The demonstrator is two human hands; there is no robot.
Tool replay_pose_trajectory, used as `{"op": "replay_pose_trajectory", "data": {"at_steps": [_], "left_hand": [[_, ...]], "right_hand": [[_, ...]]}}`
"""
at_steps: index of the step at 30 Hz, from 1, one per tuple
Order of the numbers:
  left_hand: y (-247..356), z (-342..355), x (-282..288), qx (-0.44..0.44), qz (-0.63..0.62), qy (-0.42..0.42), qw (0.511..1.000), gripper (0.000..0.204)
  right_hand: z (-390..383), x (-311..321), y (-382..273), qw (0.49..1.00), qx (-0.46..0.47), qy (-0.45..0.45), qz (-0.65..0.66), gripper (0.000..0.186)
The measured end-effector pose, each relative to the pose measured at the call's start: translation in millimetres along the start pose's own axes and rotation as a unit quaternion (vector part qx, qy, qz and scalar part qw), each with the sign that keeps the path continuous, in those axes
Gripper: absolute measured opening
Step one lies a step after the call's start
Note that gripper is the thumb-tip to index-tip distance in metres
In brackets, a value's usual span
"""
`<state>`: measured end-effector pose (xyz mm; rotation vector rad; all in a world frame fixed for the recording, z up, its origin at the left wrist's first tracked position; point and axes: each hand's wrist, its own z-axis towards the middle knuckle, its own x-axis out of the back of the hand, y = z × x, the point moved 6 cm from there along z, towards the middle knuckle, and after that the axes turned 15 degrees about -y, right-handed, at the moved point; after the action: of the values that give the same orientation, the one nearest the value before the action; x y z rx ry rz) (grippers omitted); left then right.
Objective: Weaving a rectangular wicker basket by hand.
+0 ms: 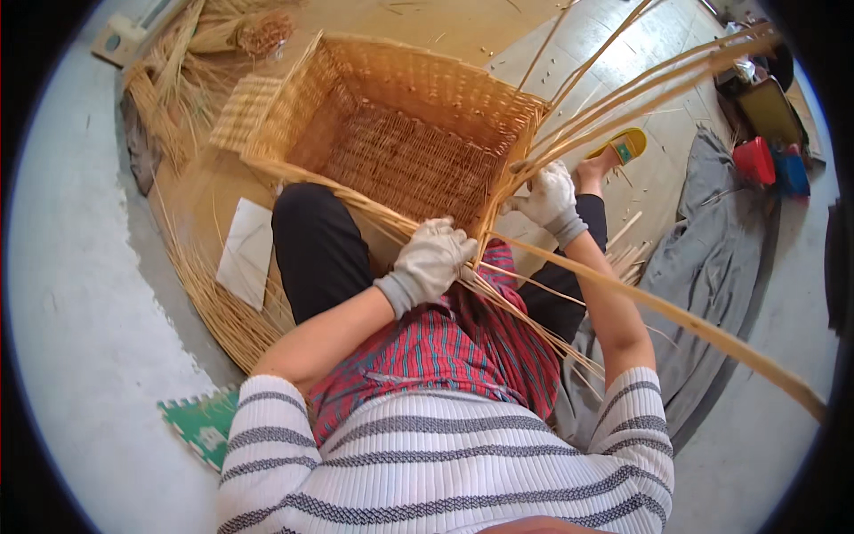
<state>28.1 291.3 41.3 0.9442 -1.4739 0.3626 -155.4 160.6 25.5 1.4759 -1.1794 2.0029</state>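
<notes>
A large rectangular wicker basket (294, 125) rests against my knees, its woven floor turned up toward me. My left hand (433, 254), in a pale work glove, is closed over the near rim by the right corner. At the right-hand rim my gloved right hand (547, 194) is closed around willow rods (614, 120), which fan out to the upper right. One thick rod (703, 329) runs from that near corner toward the lower right. More thin rod ends (534, 322) stick out below the corner, over my red checked apron (427, 343). Both hands' fingertips are partly hidden.
Bundles of dry rods (178, 80) lie at the upper left, with more long rods (213, 307) along the left. A white sheet (246, 252) and green mat (205, 423) are nearby. Grey cloth (703, 240), a red container (754, 162) and a blue container (790, 173) lie right.
</notes>
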Motion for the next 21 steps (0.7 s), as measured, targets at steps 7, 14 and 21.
{"op": "replay_pose_trajectory", "data": {"at_steps": [7, 14, 21], "left_hand": [[7, -61, 5, 0.158, -0.076, -0.063, 0.983, 0.055], [12, -50, -14, 0.217, 0.021, -0.039, 0.975, 0.046], [-3, -39, -13, 0.155, -0.019, -0.099, 0.983, 0.046]], "right_hand": [[-45, -34, -74, 0.985, -0.077, -0.072, 0.133, 0.067], [-55, -30, -79, 0.995, -0.063, 0.041, 0.069, 0.062], [-66, -20, -104, 0.983, -0.157, 0.068, 0.06, 0.056]]}}
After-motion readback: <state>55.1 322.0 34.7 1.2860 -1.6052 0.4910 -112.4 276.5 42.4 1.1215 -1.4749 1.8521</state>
